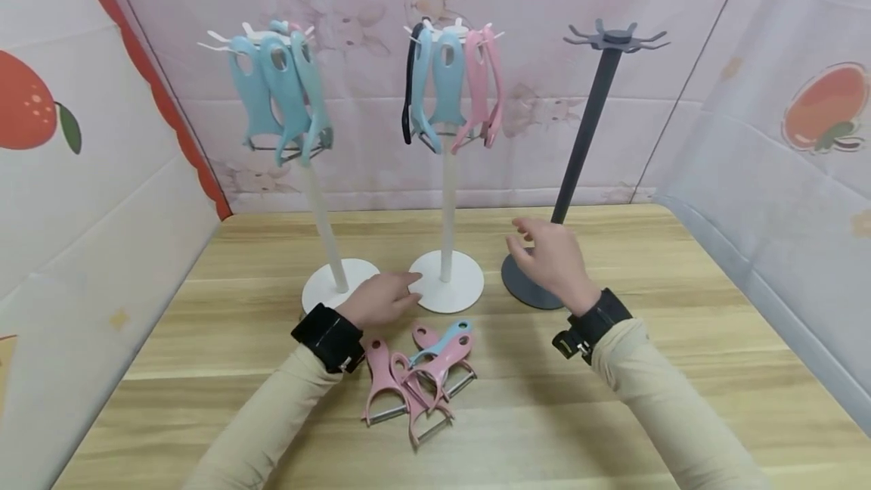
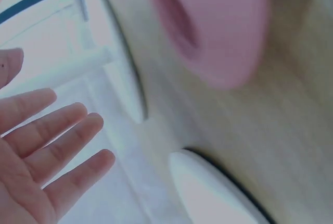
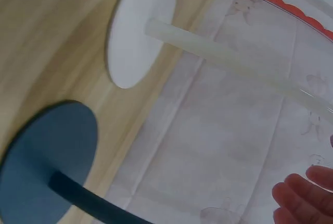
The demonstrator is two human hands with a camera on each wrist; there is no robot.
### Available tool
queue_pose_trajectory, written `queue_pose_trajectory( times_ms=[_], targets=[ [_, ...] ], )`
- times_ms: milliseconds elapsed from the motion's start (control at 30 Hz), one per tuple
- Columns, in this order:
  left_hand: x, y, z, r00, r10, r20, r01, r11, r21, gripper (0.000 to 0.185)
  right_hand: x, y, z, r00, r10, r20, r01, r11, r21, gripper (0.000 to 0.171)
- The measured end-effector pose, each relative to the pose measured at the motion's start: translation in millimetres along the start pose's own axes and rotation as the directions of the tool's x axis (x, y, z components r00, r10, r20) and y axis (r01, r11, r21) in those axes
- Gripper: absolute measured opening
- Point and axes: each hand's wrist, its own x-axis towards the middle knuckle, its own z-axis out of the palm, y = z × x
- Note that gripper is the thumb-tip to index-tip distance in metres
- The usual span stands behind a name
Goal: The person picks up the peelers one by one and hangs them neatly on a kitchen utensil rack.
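Observation:
My left hand [image 1: 381,299] is over the table between the bases of the two white stands, just behind a pile of peelers; its fingers look straight and hold nothing in the left wrist view. In that pile lie several pink peelers [image 1: 378,358] and a blue peeler [image 1: 452,334]. A blurred pink peeler handle [image 2: 229,41] looms large in the left wrist view. Close to the dark grey stand [image 1: 589,127], my right hand [image 1: 554,259] hovers above its round base, fingers loosely bent, nothing in them. Its fingertips [image 3: 302,198] appear in the right wrist view.
Blue peelers [image 1: 286,100] hang from the hooks of the left white stand [image 1: 323,225]. On the middle white stand [image 1: 447,210] hang blue, pink and black peelers. Dark hooks [image 1: 616,38] top the grey stand. Printed cloth walls [image 1: 361,172] enclose the wooden table [image 1: 224,324].

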Motion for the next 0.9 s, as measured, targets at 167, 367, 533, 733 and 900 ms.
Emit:
queue_pose_trajectory(
  times_ms=[167, 367, 533, 733, 900],
  targets=[
    [-16.3, 14.2, -9.4, 0.991, -0.02, -0.129, 0.016, 0.999, -0.034, 0.038, -16.8, 6.0, 4.9, 0.993, 0.053, 0.106, -0.051, 0.999, -0.019, 0.028],
    [-32.6, 26.4, -11.1, 0.977, 0.005, -0.214, -0.023, 0.997, -0.08, 0.035, -29.6, 21.0, 6.0, 0.957, 0.139, 0.253, -0.123, 0.989, -0.078, 0.029],
    [-38.8, 31.9, -10.9, 0.966, 0.039, -0.257, -0.057, 0.996, -0.062, 0.034, -33.9, 40.9, 8.8, 0.885, 0.254, 0.39, -0.217, 0.967, -0.136, 0.033],
    [-43.6, 34.9, -9.6, 0.968, 0.034, -0.249, -0.052, 0.997, -0.065, 0.032, -40.2, 70.2, 20.5, 0.773, 0.333, 0.539, -0.262, 0.943, -0.207, 0.042],
    [-47.9, 36.8, -6.9, 0.972, 0.035, -0.233, -0.052, 0.996, -0.07, 0.034, -46.0, 90.7, 35.3, 0.721, 0.341, 0.603, -0.215, 0.937, -0.274, 0.076]
  ],
)
